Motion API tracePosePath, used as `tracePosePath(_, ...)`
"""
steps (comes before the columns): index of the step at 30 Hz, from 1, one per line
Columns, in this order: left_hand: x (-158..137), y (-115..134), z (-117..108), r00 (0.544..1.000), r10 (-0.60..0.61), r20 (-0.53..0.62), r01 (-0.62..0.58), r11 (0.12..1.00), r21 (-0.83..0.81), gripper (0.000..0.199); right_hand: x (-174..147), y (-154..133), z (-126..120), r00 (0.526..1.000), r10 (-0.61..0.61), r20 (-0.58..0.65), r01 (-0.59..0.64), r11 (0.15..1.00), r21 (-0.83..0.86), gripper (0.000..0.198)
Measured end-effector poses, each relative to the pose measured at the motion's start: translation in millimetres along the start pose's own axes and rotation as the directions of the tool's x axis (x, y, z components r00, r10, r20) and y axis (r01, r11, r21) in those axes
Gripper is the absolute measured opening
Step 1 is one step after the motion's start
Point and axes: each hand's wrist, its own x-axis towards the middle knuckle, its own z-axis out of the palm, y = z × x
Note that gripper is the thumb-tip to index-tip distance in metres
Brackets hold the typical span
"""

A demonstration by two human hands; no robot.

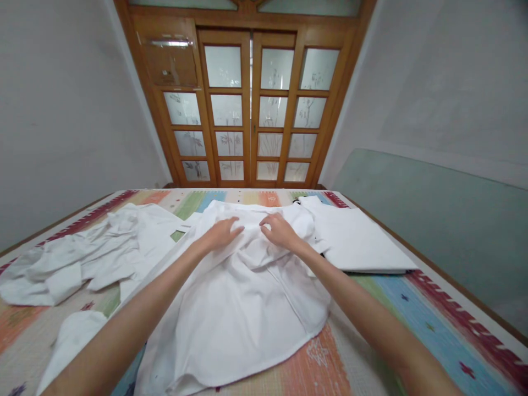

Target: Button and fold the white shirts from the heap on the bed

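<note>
A white shirt (pixel 243 308) is spread on the patterned bed cover, its rounded hem toward me and soft folds across its upper part. Over that upper part is my left hand (pixel 224 233), thumb and fingers apart with no cloth visibly pinched between them. Facing it, my right hand (pixel 279 231) is curved above the same cloth, a small gap showing between thumb and fingertips. Whether the fingertips touch the fabric is hard to tell.
Rumpled white clothes (pixel 94 247) lie at the left, with another white piece (pixel 76 335) nearer me. A flat stack of folded white cloth (pixel 363 239) sits at the right on the colourful cover (pixel 437 319). Beyond the bed stand wooden glass-paned doors (pixel 250 110); a pale green panel (pixel 433 203) leans at the right wall.
</note>
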Motion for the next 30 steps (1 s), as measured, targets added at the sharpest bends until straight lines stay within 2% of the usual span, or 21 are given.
tracePosePath(2,-10,0,26,0.982,-0.019,0.19,0.01,0.999,0.049,0.068,-23,13,-19,0.968,0.181,-0.172,-0.192,0.98,-0.051,0.031)
tracePosePath(3,-13,0,36,0.977,-0.039,0.212,0.023,0.996,0.081,0.07,-34,23,-28,0.94,0.277,-0.197,-0.296,0.952,-0.076,0.032)
tracePosePath(4,-15,-1,44,0.974,-0.062,0.216,0.039,0.993,0.108,0.073,-45,33,-36,0.919,0.362,-0.157,-0.379,0.92,-0.095,0.032)
tracePosePath(6,-14,1,53,0.975,-0.1,0.197,0.072,0.987,0.145,0.08,-66,53,-50,0.885,0.465,0.03,-0.459,0.88,-0.12,0.031)
tracePosePath(9,-10,11,53,0.973,-0.134,0.19,0.097,0.977,0.192,0.082,-92,68,-56,0.836,0.45,0.315,-0.457,0.888,-0.055,0.029)
tracePosePath(12,-7,19,48,0.974,-0.143,0.175,0.098,0.965,0.244,0.059,-110,61,-47,0.806,0.413,0.425,-0.476,0.878,0.049,0.041)
tracePosePath(14,-7,20,46,0.977,-0.134,0.167,0.089,0.964,0.252,0.052,-118,51,-36,0.792,0.417,0.446,-0.477,0.878,0.026,0.048)
tracePosePath(16,-7,15,46,0.979,-0.129,0.158,0.088,0.967,0.239,0.052,-124,42,-24,0.802,0.416,0.429,-0.437,0.898,-0.053,0.048)
tracePosePath(18,-7,6,44,0.978,-0.161,0.133,0.128,0.967,0.222,0.052,-128,35,-14,0.834,0.373,0.407,-0.365,0.926,-0.101,0.044)
tracePosePath(20,-7,-7,41,0.972,-0.213,0.103,0.188,0.959,0.214,0.053,-133,28,-10,0.856,0.281,0.435,-0.275,0.958,-0.079,0.034)
tracePosePath(22,-7,-20,36,0.962,-0.262,0.077,0.24,0.946,0.219,0.055,-140,16,-12,0.855,0.178,0.487,-0.185,0.982,-0.033,0.029)
tracePosePath(24,-7,-32,31,0.956,-0.288,0.052,0.27,0.936,0.224,0.056,-151,0,-20,0.827,0.059,0.56,-0.093,0.995,0.032,0.03)
tracePosePath(27,-7,-44,27,0.957,-0.29,0.02,0.278,0.933,0.229,0.054,-170,-27,-34,0.723,-0.169,0.67,0.062,0.982,0.181,0.039)
tracePosePath(28,-7,-47,26,0.959,-0.283,0.013,0.273,0.934,0.232,0.053,-175,-34,-39,0.703,-0.208,0.68,0.096,0.975,0.199,0.046)
tracePosePath(29,-7,-48,27,0.961,-0.277,0.009,0.267,0.934,0.235,0.051,-179,-38,-42,0.703,-0.21,0.679,0.109,0.976,0.188,0.053)
tracePosePath(30,-8,-49,27,0.962,-0.272,0.006,0.263,0.935,0.238,0.05,-182,-38,-45,0.73,-0.168,0.663,0.095,0.985,0.145,0.059)
